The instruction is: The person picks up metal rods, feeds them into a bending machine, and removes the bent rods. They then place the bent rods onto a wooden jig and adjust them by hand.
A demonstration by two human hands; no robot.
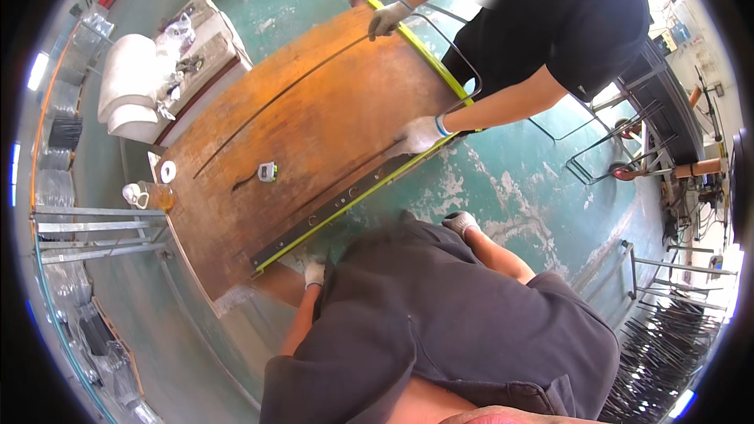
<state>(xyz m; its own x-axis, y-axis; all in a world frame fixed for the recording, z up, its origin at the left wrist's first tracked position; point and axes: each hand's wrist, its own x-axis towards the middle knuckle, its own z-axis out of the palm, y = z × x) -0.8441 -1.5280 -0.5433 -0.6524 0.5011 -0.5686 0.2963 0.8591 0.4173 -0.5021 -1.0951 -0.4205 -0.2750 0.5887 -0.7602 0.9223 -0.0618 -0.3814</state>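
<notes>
My left hand (pixel 314 273), in a pale glove, is beside the workbench's near edge, its fingers mostly hidden. My right hand (pixel 459 224), gloved with greyish fingers curled in, hangs over the floor apart from the bench, and nothing shows in it. Across the bench, a person in black leans over the brown bench top (pixel 314 102). Their two gloved hands (pixel 424 134) grip a long dark U-shaped rod (pixel 275 100), its bend beyond the yellow-green end strip (pixel 432 59). A dark strip with holes (pixel 342 202) runs along the near edge.
On the bench lie a tape measure (pixel 268 172), a white tape roll (pixel 168 171) and a bottle of amber liquid (pixel 161 196). White rolls (pixel 129 71) rest beyond it at left. Metal frames (pixel 102 228) stand at left, and bundled dark rods (pixel 667 361) at lower right.
</notes>
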